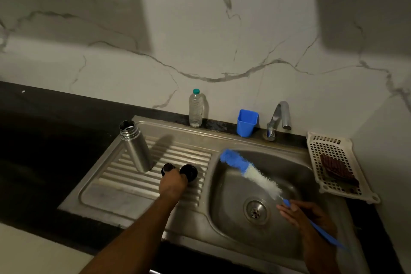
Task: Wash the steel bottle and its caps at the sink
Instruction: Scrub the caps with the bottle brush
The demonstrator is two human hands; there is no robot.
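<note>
A veined marble wall [200, 40] rises behind a dark counter [44, 122], and the steel sink is set into it, with the basin [226, 224] as your reference. The bottle [136, 148] stands uncapped on the ribbed drainboard [124, 193], well left of the basin. The two dark caps [189, 171] sit on the same ribs, between the bottle and the basin's left rim.

Your left hand [174, 184] lies over the near edges of both caps, its back hiding the fingers, so I cannot tell whether it pinches them or only touches them. Your right hand [305, 214] grips the blue handle of the brush [251, 171] over the basin, beside the drain. The bristle head slants up toward the basin's back-left rim.

The tap [279, 118], behind the basin, shows no water running.

Judging from this, the risks are:
- Taking two round caps in one hand is insecure. One could slip on the ribs and roll off the drainboard or drop into the basin.
- Your left forearm reaches close past the bottle, which is tall and open. A careless sweep could knock it over onto the counter.
- The long brush sticks out over the rim, so swinging it while you look left could flick dirty water or strike the tap.
</note>
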